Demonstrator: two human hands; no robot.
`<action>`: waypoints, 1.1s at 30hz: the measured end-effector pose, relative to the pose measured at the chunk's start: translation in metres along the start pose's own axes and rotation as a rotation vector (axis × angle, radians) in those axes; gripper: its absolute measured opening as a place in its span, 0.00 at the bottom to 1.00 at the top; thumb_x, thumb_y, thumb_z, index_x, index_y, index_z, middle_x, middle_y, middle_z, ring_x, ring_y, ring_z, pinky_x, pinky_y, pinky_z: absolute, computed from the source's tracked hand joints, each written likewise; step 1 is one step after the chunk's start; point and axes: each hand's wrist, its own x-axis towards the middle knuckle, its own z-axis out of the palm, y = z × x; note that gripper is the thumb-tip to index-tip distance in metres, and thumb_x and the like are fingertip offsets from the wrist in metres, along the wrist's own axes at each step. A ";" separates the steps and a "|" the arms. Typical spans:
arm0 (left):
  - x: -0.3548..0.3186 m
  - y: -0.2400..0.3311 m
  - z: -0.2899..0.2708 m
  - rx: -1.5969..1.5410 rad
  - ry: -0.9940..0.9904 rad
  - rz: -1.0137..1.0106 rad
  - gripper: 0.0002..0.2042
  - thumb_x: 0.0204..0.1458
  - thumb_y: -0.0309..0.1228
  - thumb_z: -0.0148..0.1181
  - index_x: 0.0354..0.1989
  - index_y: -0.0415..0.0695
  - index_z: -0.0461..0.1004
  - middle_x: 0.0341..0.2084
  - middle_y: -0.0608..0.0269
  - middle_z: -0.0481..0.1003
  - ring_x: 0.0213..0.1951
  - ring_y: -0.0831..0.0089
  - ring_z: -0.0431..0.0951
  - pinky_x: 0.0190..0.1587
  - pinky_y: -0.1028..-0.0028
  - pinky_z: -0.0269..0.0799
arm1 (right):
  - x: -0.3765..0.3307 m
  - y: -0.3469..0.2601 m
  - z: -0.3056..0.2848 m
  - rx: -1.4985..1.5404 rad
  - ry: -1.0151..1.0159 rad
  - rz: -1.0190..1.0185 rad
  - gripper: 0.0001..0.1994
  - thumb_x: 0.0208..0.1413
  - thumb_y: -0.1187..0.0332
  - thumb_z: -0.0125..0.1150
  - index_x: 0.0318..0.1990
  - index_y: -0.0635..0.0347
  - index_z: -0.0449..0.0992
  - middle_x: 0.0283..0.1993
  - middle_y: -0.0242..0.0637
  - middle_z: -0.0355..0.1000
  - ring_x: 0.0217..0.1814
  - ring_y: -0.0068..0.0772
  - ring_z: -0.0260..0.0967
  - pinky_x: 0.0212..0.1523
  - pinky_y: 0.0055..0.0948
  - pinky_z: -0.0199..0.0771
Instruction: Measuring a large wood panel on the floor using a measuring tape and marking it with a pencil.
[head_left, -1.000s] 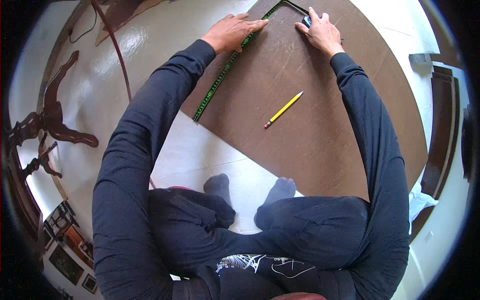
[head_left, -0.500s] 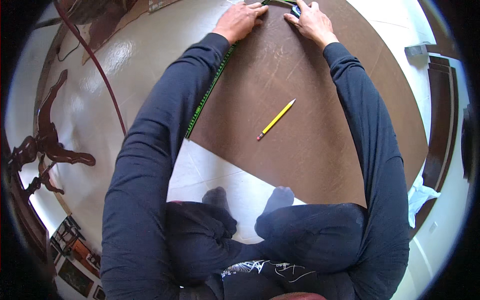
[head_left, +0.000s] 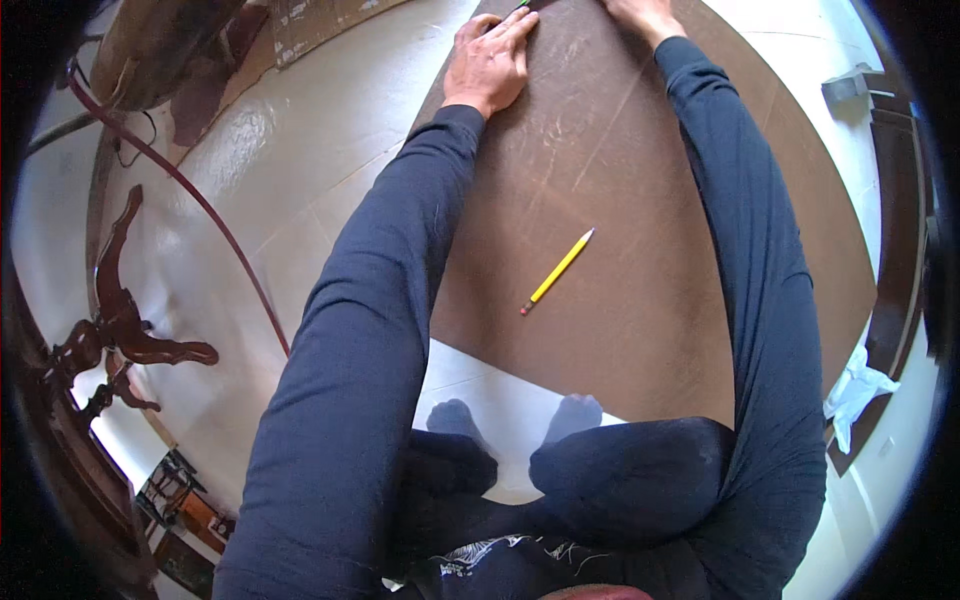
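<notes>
Navy sleeves with snug cuffs go with dark trousers and grey socks.

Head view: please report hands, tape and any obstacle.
Left hand at edge of board, tape at fingertips. Right hand cut off by top of picture, grip unseen. Pencil on board, clear of both hands.

The board lies on the floor, the pencil on it between the forearms. The left hand is at its far left, fingertips by the measuring tape; the right hand is farther right. Left lie hose and furniture leg; right, a bag; near, both feet.
</notes>
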 end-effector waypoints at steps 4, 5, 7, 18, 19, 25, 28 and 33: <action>0.001 0.001 -0.001 -0.028 -0.062 -0.057 0.21 0.64 0.38 0.51 0.65 0.60 0.75 0.65 0.76 0.74 0.63 0.63 0.69 0.71 0.62 0.55 | 0.054 0.042 0.023 -0.139 0.156 0.126 0.24 0.64 0.56 0.61 0.64 0.57 0.71 0.60 0.58 0.70 0.62 0.62 0.68 0.63 0.55 0.69; 0.000 0.002 -0.002 -0.020 -0.053 -0.054 0.21 0.64 0.38 0.51 0.65 0.60 0.75 0.65 0.76 0.74 0.63 0.63 0.69 0.71 0.62 0.55 | 0.058 0.047 0.030 -0.294 0.323 0.116 0.22 0.64 0.55 0.59 0.62 0.54 0.73 0.60 0.57 0.71 0.64 0.61 0.66 0.65 0.57 0.66; 0.000 0.005 -0.005 0.048 -0.099 -0.005 0.22 0.64 0.40 0.52 0.67 0.60 0.71 0.65 0.76 0.73 0.64 0.62 0.67 0.72 0.58 0.51 | 0.060 0.051 0.040 -0.151 0.337 0.246 0.22 0.65 0.53 0.57 0.62 0.52 0.74 0.61 0.57 0.71 0.66 0.61 0.65 0.66 0.59 0.64; 0.008 0.009 0.001 0.158 -0.207 -0.078 0.43 0.59 0.61 0.49 0.77 0.44 0.54 0.77 0.56 0.53 0.76 0.55 0.51 0.76 0.52 0.38 | 0.041 0.018 0.037 -0.224 0.357 0.299 0.19 0.64 0.52 0.58 0.56 0.50 0.80 0.65 0.53 0.68 0.69 0.61 0.60 0.70 0.56 0.61; 0.009 0.008 0.001 0.180 -0.222 -0.078 0.43 0.60 0.62 0.48 0.77 0.44 0.54 0.77 0.56 0.53 0.76 0.55 0.52 0.77 0.52 0.37 | 0.041 0.018 0.036 -0.227 0.361 0.300 0.19 0.64 0.52 0.58 0.56 0.50 0.80 0.65 0.53 0.68 0.69 0.61 0.60 0.70 0.56 0.61; 0.016 0.012 0.000 0.104 -0.189 -0.134 0.40 0.61 0.61 0.48 0.75 0.47 0.59 0.76 0.56 0.56 0.75 0.56 0.55 0.76 0.52 0.40 | 0.035 0.015 0.035 -0.118 0.299 0.345 0.18 0.63 0.51 0.61 0.51 0.52 0.83 0.66 0.48 0.65 0.66 0.59 0.62 0.67 0.54 0.65; 0.029 0.008 0.002 0.074 -0.224 -0.212 0.38 0.60 0.59 0.51 0.73 0.45 0.63 0.76 0.56 0.57 0.71 0.57 0.60 0.75 0.52 0.43 | 0.037 0.011 0.032 -0.299 0.419 0.232 0.18 0.62 0.52 0.61 0.52 0.51 0.82 0.65 0.48 0.66 0.66 0.59 0.62 0.65 0.54 0.68; 0.066 -0.014 0.012 -0.057 -0.076 -0.055 0.23 0.64 0.54 0.52 0.63 0.63 0.74 0.69 0.62 0.66 0.64 0.55 0.68 0.67 0.52 0.58 | 0.037 0.009 0.027 -0.187 0.223 0.351 0.20 0.63 0.51 0.61 0.54 0.53 0.81 0.66 0.49 0.65 0.65 0.58 0.62 0.65 0.54 0.66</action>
